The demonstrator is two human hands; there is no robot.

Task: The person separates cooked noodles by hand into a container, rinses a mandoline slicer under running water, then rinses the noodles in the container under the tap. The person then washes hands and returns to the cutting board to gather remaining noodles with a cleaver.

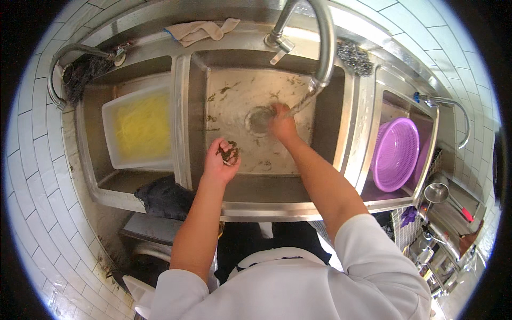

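Dark wet leafy scraps (229,153) lie in the curled fingers of my left hand (222,160), over the left front part of the middle steel sink basin (256,190). My right hand (283,123), blurred, is at the round drain (260,121); its fingertips are hard to make out, and I cannot tell whether it holds anything. Water (306,102) runs from the faucet spout (323,76) beside that hand. More dark scraps (230,87) are scattered over the wet basin floor.
The left basin holds a white plastic tub (110,136) with yellow shreds in liquid. A purple colander (396,154) stands in the right basin. A dark cloth (164,198) hangs over the front edge; a beige cloth (200,32) and steel wool (355,58) lie along the back ledge.
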